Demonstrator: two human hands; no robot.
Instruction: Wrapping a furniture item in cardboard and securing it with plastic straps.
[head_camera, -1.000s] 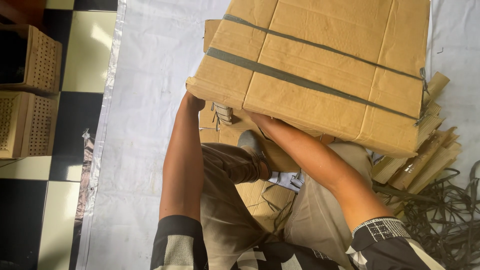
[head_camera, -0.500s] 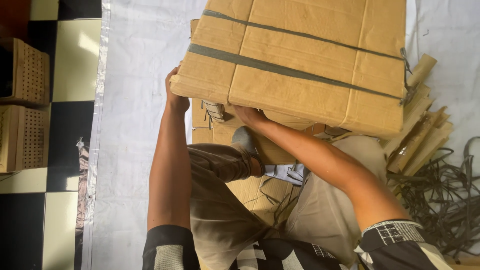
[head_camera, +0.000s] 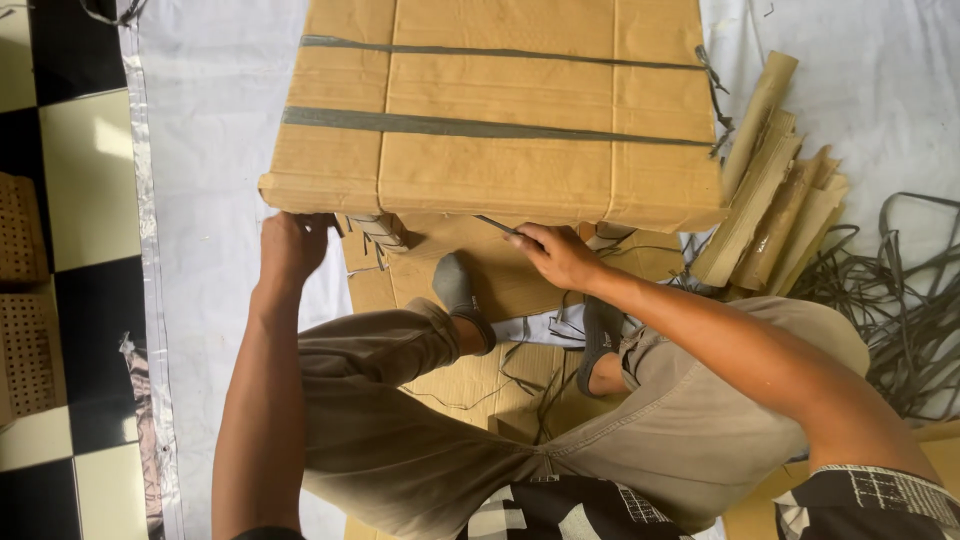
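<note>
A big bundle of flattened cardboard (head_camera: 500, 110), tied with two grey straps, lies across the top centre. My left hand (head_camera: 290, 245) is at its near left corner, fingers curled under the edge. My right hand (head_camera: 555, 255) is at the middle of the bundle's near edge, pinching a thin grey strap (head_camera: 495, 225) that runs out from under the bundle. I sit with my legs bent and my grey-socked feet (head_camera: 455, 285) just below the bundle.
Folded cardboard strips (head_camera: 770, 180) lean beside the bundle's right side, and a tangle of loose grey straps (head_camera: 905, 300) lies further right. Flat cardboard (head_camera: 470, 385) lies under my legs on a white sheet (head_camera: 220, 150). Perforated boxes (head_camera: 22, 300) stand on the checkered floor at left.
The bundle has swung round square to me and dropped lower. My right hand has come out from beneath it to the near edge. My left hand has slid down to the near corner.
</note>
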